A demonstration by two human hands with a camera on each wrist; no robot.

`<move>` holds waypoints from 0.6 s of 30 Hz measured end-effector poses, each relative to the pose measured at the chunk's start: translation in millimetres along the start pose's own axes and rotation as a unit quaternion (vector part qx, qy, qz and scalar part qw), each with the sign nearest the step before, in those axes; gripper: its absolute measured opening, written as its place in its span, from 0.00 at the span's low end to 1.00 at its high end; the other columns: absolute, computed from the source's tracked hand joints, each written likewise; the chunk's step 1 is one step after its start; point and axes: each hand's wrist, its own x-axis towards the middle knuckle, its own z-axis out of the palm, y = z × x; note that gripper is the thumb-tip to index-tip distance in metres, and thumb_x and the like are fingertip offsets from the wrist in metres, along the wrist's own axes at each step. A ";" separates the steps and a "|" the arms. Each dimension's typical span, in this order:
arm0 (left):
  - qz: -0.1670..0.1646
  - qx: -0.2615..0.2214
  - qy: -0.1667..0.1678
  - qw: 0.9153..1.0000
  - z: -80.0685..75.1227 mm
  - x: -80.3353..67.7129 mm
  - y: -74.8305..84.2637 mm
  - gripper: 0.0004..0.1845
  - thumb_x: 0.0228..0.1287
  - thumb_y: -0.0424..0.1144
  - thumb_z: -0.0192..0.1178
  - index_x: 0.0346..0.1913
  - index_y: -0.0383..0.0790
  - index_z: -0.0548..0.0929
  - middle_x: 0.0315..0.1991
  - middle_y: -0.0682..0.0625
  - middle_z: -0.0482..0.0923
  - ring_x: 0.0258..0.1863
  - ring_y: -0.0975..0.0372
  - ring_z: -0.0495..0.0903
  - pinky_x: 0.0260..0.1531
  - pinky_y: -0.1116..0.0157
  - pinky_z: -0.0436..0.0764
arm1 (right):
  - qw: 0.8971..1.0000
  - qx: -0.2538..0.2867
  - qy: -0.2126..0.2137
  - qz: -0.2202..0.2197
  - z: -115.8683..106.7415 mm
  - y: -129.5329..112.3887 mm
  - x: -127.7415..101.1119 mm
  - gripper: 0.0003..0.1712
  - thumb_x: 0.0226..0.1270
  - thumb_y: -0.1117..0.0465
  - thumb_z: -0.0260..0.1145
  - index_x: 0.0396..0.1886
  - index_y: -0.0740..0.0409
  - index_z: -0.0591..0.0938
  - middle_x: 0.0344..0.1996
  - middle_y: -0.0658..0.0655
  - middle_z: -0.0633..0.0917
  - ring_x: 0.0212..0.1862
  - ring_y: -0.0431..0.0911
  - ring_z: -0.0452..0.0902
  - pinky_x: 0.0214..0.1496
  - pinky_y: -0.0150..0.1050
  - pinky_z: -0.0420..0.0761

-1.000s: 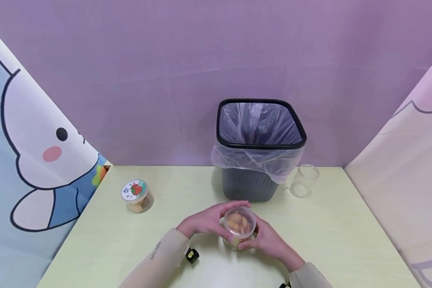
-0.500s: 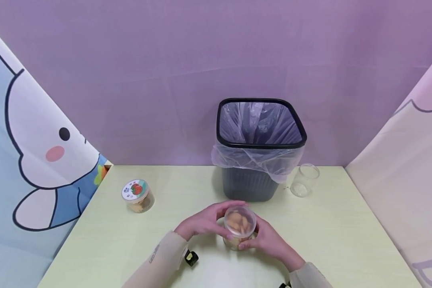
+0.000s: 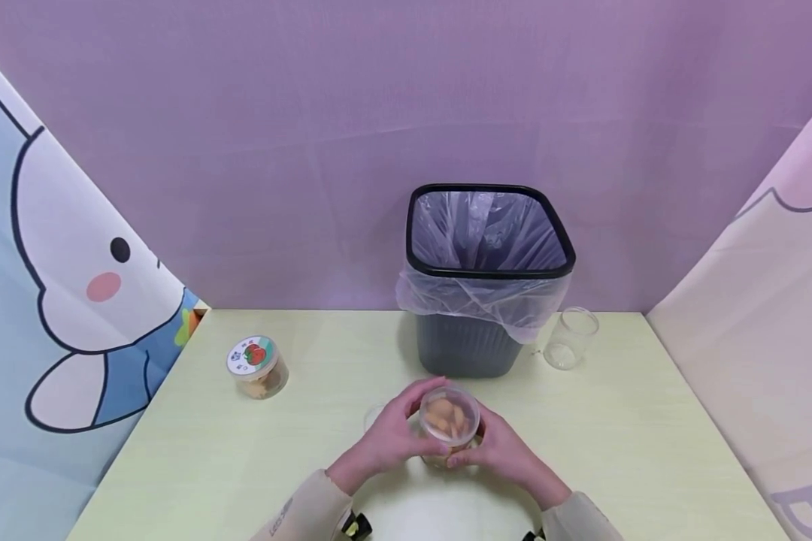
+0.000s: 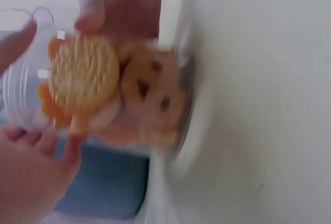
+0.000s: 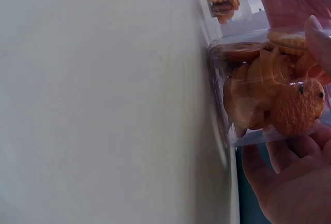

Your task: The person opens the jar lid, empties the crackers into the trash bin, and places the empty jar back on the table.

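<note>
A clear jar of biscuits (image 3: 449, 415) stands upright on the pale table, between my hands. My left hand (image 3: 395, 436) grips it from the left near the top, with the thumb on the near side. From the right, my right hand (image 3: 504, 457) holds the jar lower down, its thumb in front. In the left wrist view, a round ridged biscuit (image 4: 85, 71) and a bear-shaped biscuit (image 4: 150, 87) show through the wall. I cannot tell whether a clear lid covers the jar. Part of a round clear thing (image 3: 372, 414) shows behind my left hand, mostly hidden.
A grey bin (image 3: 470, 347) with a black rim and clear liner stands behind the hands. To its right is a clear glass-like container (image 3: 571, 340). A second biscuit jar (image 3: 258, 368) with a strawberry-print lid stands at the left. Cloth hangs on three sides.
My left hand has turned around the upper jar, its wrist shifting nearer to me and its fingertips back leftward. The round clear thing now shows beside it. The right hand stays put.
</note>
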 end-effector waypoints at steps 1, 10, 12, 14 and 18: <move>0.001 0.003 0.015 1.000 3.5 -2.0 1.0 0.50 0.44 0.37 0.80 0.73 0.45 0.67 0.68 0.55 0.69 0.68 0.55 0.67 0.66 0.50 0.63 | 1.000 -0.001 -0.002 -0.004 -0.1 0.6 0.1 0.56 0.44 0.64 0.83 0.74 0.51 0.66 0.63 0.52 0.77 0.63 0.49 0.73 0.64 0.37 0.71; 0.007 -0.003 0.138 0.990 32.6 -15.3 5.3 0.52 0.44 0.41 0.81 0.73 0.43 0.64 0.68 0.56 0.69 0.67 0.53 0.67 0.66 0.44 0.59 | 1.000 0.006 -0.003 -0.007 -0.7 1.9 0.4 0.50 0.48 0.62 0.82 0.72 0.50 0.69 0.62 0.52 0.78 0.62 0.49 0.74 0.64 0.38 0.71; 0.006 0.002 0.148 0.989 35.8 -16.4 6.3 0.52 0.44 0.43 0.81 0.74 0.43 0.64 0.68 0.57 0.68 0.66 0.53 0.67 0.65 0.43 0.60 | 1.000 0.004 -0.002 -0.010 -0.9 1.8 0.3 0.49 0.49 0.61 0.81 0.72 0.51 0.68 0.62 0.52 0.78 0.63 0.49 0.74 0.64 0.38 0.72; 0.002 0.004 0.152 0.988 37.2 -17.0 7.5 0.53 0.44 0.43 0.81 0.74 0.42 0.64 0.68 0.58 0.67 0.66 0.53 0.67 0.65 0.43 0.60 | 1.000 0.001 -0.001 -0.014 -1.0 1.6 0.3 0.48 0.50 0.61 0.81 0.72 0.52 0.68 0.62 0.52 0.78 0.62 0.49 0.74 0.64 0.38 0.72; 0.001 0.005 0.143 0.990 34.9 -17.3 10.1 0.53 0.44 0.43 0.81 0.74 0.41 0.63 0.68 0.57 0.66 0.67 0.55 0.67 0.65 0.44 0.61 | 1.000 -0.003 0.002 -0.010 -0.6 1.6 0.1 0.48 0.50 0.60 0.81 0.72 0.53 0.68 0.62 0.52 0.78 0.63 0.48 0.74 0.64 0.38 0.71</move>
